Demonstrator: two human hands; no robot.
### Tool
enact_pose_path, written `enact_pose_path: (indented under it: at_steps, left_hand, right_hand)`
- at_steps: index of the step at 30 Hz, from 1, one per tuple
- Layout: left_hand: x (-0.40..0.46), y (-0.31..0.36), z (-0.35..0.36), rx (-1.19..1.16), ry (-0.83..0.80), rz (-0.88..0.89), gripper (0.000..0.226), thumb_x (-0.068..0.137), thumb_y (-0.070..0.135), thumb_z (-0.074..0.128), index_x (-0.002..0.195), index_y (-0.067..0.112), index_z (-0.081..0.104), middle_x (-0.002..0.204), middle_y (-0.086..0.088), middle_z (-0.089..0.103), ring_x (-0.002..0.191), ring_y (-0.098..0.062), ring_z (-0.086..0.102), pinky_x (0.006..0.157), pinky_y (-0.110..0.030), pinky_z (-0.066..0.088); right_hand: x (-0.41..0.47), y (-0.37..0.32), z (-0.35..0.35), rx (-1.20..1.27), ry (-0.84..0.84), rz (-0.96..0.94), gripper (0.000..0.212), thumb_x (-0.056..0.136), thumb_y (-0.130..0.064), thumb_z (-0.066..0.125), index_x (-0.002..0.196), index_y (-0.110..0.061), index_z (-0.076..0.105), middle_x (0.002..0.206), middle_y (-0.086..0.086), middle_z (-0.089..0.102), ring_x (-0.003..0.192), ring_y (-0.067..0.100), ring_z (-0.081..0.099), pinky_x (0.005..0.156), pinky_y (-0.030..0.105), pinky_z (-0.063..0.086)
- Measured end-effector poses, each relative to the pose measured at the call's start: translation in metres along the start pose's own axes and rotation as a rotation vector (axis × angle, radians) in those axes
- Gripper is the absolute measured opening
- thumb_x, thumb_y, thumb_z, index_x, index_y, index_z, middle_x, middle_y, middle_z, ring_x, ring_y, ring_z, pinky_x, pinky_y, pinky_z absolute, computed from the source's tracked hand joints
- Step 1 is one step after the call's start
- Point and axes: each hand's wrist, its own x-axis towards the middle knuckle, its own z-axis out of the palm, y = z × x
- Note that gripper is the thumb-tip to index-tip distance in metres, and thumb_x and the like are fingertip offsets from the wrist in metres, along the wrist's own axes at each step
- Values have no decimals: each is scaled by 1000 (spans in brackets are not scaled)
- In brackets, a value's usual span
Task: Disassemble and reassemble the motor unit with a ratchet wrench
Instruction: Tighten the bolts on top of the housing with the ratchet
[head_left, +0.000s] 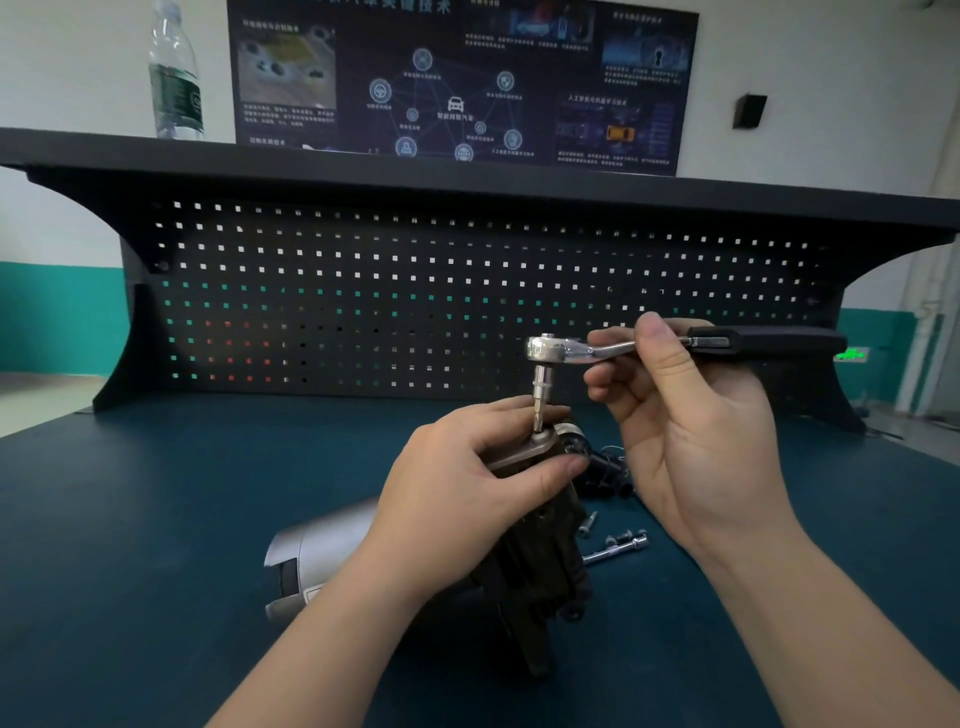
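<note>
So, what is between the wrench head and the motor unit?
In the head view, an upright socket with bit runs from the ratchet wrench head down to the motor unit.

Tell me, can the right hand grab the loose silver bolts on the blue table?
Probably not yet: the right hand is holding the silver ratchet wrench. The loose silver bolts lie uncovered just below it, so nothing else blocks them.

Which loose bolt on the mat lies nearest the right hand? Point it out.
The long bolt lying flat, just left of the right hand's wrist. The small bolt sits farther left, close against the motor unit.
</note>
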Motion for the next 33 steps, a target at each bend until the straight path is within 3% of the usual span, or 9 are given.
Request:
enact_pose_path:
  at_steps: [5, 10, 14, 17, 20, 24, 26, 30, 33]
  left_hand:
    - [-1, 0, 0, 15, -1, 16, 31, 70, 58, 67, 100, 65, 60, 112, 38, 61, 108, 8, 58, 91, -38, 52]
    - [2, -5, 7, 98, 58, 3, 37, 68, 58, 64, 104, 60, 58, 110, 39, 60, 105, 10, 58, 89, -32, 52]
    - [11, -11, 12, 151, 83, -31, 41, 66, 61, 60, 106, 61, 54, 110, 38, 60, 108, 12, 56, 92, -31, 51]
    - [18, -15, 14, 186, 78, -49, 42, 66, 63, 58, 107, 64, 49, 110, 42, 57, 106, 12, 56, 90, -31, 51]
    - [24, -21, 17, 220, 84, -63, 45, 66, 62, 60, 109, 67, 44, 111, 42, 57, 106, 12, 56, 88, -30, 52]
    - [34, -29, 18, 217, 56, -93, 32, 68, 56, 65, 99, 61, 57, 106, 38, 60, 102, 9, 57, 86, -30, 50]
    - [44, -26, 12, 157, -48, -135, 18, 71, 50, 72, 87, 51, 63, 102, 26, 58, 96, 8, 56, 82, -24, 46]
    - [67, -13, -9, 207, -376, -273, 26, 68, 52, 76, 87, 44, 61, 107, 16, 46, 91, 7, 52, 71, -12, 41]
    - [69, -11, -10, 211, -388, -274, 27, 66, 51, 76, 85, 40, 61, 104, 16, 43, 85, 11, 51, 64, -7, 42]
  right_hand:
    - [5, -3, 1, 19, -44, 54, 18, 86, -18, 55, 75, -10, 66, 75, 6, 69, 62, 13, 63, 59, 23, 52]
    - [34, -18, 8, -46, -246, 277, 42, 95, -4, 46, 60, -16, 64, 69, 7, 68, 56, 12, 59, 52, 20, 50]
    - [58, -21, 15, -173, -367, 386, 35, 93, 0, 45, 65, -14, 60, 67, 9, 67, 53, 14, 57, 50, 19, 48]
    - [60, -8, 13, -162, -270, 310, 27, 93, 2, 44, 71, -12, 52, 64, 8, 66, 50, 13, 55, 48, 20, 46]
    - [56, 5, 7, -194, -135, 137, 44, 90, 3, 46, 56, -20, 62, 65, 8, 67, 50, 14, 56, 49, 24, 46]
    - [53, 13, 2, -324, -83, -19, 45, 91, -2, 54, 54, -24, 66, 70, 13, 70, 56, 20, 63, 51, 26, 48]
    - [52, 12, -2, -320, -101, -35, 32, 93, -5, 57, 65, -19, 63, 76, 16, 71, 60, 23, 67, 54, 26, 51]
    - [52, 12, -12, -417, -112, -99, 20, 93, -8, 60, 75, -6, 51, 74, 16, 70, 61, 24, 70, 56, 27, 53]
    - [51, 13, -15, -421, -111, -118, 20, 94, -6, 57, 76, -5, 49, 72, 13, 70, 55, 23, 68, 50, 24, 51]
